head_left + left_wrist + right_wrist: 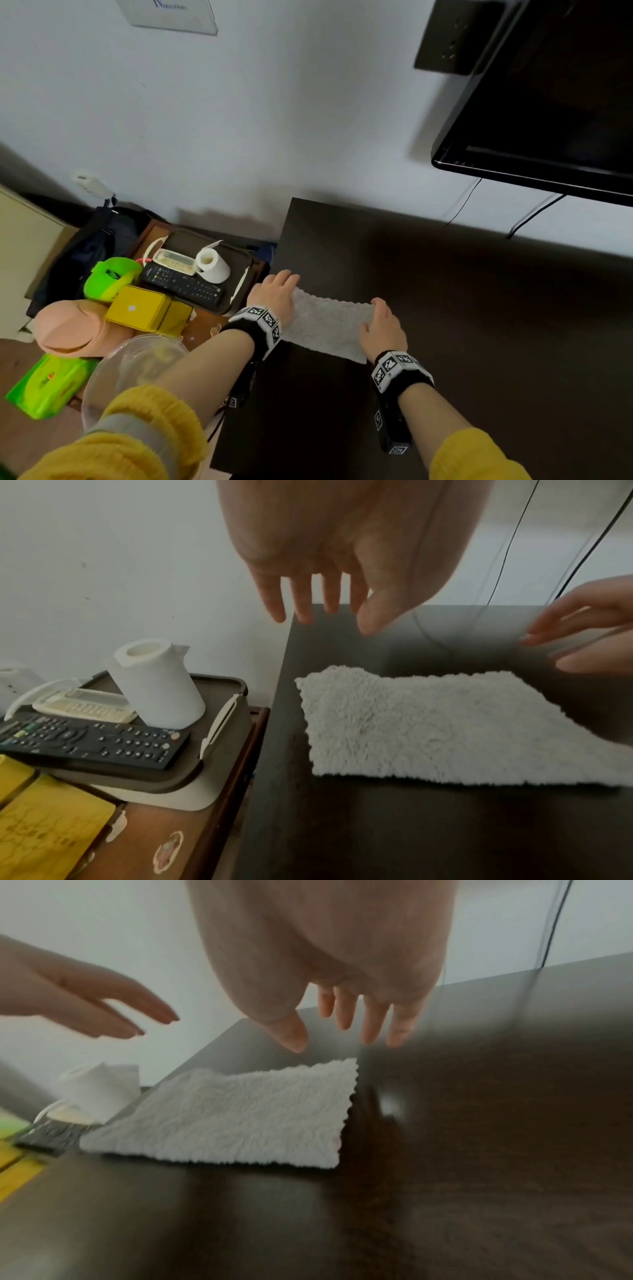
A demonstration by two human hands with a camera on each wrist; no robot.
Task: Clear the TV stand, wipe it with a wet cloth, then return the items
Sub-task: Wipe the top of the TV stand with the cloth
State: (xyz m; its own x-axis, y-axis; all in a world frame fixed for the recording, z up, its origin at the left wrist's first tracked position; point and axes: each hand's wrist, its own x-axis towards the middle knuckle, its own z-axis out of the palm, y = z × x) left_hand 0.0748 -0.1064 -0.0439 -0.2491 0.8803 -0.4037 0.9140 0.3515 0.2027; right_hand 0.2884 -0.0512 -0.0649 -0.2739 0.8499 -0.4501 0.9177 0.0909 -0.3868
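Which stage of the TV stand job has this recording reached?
Clearing looks done: the dark TV stand top carries only the white cloth, and the remote, paper roll and yellow tin sit on the side table. In hand: the left hand and right hand are open above the spread cloth. Left: wiping, then returning the items.

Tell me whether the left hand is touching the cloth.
Apart. In the left wrist view, the left hand hovers open above the cloth, dark stand visible between.
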